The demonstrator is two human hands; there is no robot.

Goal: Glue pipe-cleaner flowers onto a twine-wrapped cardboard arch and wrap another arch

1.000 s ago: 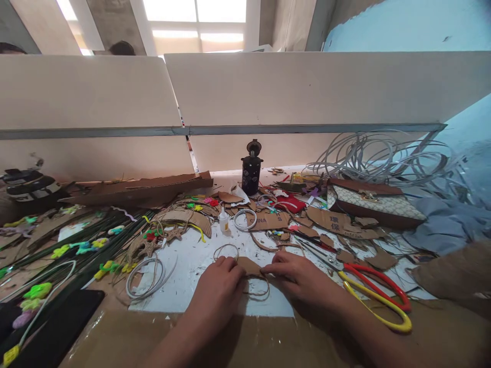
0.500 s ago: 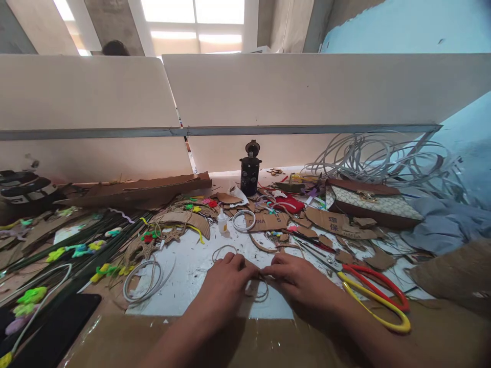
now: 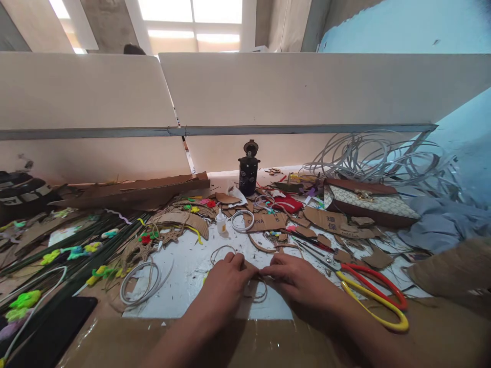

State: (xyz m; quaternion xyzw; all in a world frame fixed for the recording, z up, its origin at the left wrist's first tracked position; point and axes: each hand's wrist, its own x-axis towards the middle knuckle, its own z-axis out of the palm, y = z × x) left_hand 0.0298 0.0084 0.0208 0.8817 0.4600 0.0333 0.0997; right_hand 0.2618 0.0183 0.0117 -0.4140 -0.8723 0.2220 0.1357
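Observation:
My left hand [image 3: 226, 278] and my right hand [image 3: 289, 276] meet low over the white tabletop, fingertips almost touching. Both are closed in a pinch on a small brown cardboard piece [image 3: 251, 268], mostly hidden by the fingers. Thin twine [image 3: 264, 295] loops below the fingertips, and more of it curls out behind my left hand. To the right of my right hand lie scissors [image 3: 368, 291] with one red and one yellow handle. A small white glue bottle [image 3: 221, 223] stands beyond my left hand, beside a white ring [image 3: 242, 221].
Cardboard scraps [image 3: 337, 223] cover the back right, before a patterned handbag [image 3: 368, 202] and coiled grey tubing [image 3: 368, 158]. A black lidded container [image 3: 248, 174] stands at the back. Left are a white coil [image 3: 141, 283], a black phone-like slab [image 3: 57, 332] and colourful fuzzy flowers [image 3: 28, 299].
The view has shifted slightly, moving the scene a little to the left. Both hands keep nearly the same pose at the cardboard and twine. The dark head top beyond the partition has moved right.

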